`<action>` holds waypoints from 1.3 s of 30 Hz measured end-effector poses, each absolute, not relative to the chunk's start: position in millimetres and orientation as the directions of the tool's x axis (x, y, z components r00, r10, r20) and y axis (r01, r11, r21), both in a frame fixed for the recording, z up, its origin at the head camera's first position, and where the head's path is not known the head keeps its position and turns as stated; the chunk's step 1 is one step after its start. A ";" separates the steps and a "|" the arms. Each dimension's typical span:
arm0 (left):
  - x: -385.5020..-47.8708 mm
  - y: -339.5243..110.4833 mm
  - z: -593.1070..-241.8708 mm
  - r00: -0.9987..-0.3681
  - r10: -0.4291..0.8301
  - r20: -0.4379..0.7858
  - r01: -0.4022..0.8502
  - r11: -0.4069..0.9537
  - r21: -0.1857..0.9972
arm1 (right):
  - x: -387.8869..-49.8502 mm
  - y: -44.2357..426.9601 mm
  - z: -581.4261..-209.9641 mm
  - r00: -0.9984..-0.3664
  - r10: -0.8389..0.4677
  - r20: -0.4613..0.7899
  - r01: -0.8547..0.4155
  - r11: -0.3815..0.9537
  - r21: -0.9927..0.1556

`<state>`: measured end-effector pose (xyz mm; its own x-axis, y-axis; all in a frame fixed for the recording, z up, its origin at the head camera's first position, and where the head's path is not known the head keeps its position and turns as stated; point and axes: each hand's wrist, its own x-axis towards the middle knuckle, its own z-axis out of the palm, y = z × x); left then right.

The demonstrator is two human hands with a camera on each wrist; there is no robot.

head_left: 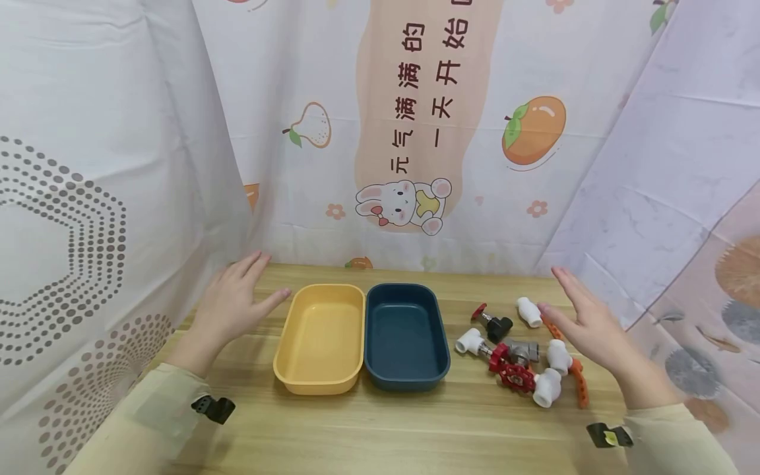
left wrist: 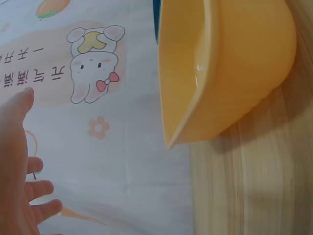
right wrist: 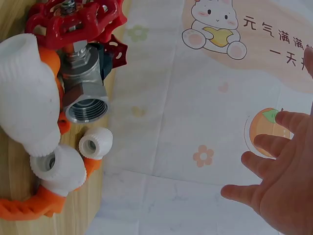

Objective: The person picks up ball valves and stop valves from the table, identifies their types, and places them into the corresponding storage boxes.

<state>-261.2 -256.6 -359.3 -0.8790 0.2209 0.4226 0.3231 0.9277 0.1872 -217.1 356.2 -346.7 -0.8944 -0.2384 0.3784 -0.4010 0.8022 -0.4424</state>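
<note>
My left hand (head_left: 233, 305) hovers left of a yellow tray (head_left: 319, 386), fingers straight and thumb apart, holding nothing. A dark blue tray (head_left: 407, 382) stands against the yellow one. Over the right side of the table, my right hand (head_left: 594, 323) is held up with straight fingers, near a group of valves. In that group are a metal valve (right wrist: 80, 83) with a red handwheel (head_left: 516, 377), a black valve (head_left: 497, 326) with a red handle, a white tee-shaped valve (head_left: 471, 341), and several white valves (head_left: 547, 387) with orange handles (head_left: 580, 384).
A wooden table (head_left: 368, 435) carries everything. Behind it hangs a printed curtain (head_left: 463, 218) with fruit and a rabbit; more cloth (head_left: 148, 165) hangs at the left and right sides. Small black cameras (head_left: 214, 409) sit at both wrists.
</note>
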 end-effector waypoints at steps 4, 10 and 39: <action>-261.8 -255.3 -359.4 -0.885 0.203 0.418 0.316 0.923 0.221 | -217.5 352.2 -345.8 -0.897 -0.219 0.385 -0.395 0.788 -0.472; -258.8 -251.1 -359.2 -0.923 0.158 0.350 0.275 0.909 0.315 | -219.2 345.2 -345.7 -0.891 -0.206 0.405 -0.409 0.751 -0.518; -255.2 -244.5 -379.0 -0.968 0.028 0.248 0.182 0.759 0.625 | -231.7 316.7 -361.7 -0.912 -0.208 0.355 -0.405 0.605 -0.685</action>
<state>-255.2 -244.5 -379.0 -0.9684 0.0280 0.2477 0.1817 0.7594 0.6248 -231.7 316.7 -361.7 -0.9115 -0.2082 0.3546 -0.4049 0.6052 -0.6854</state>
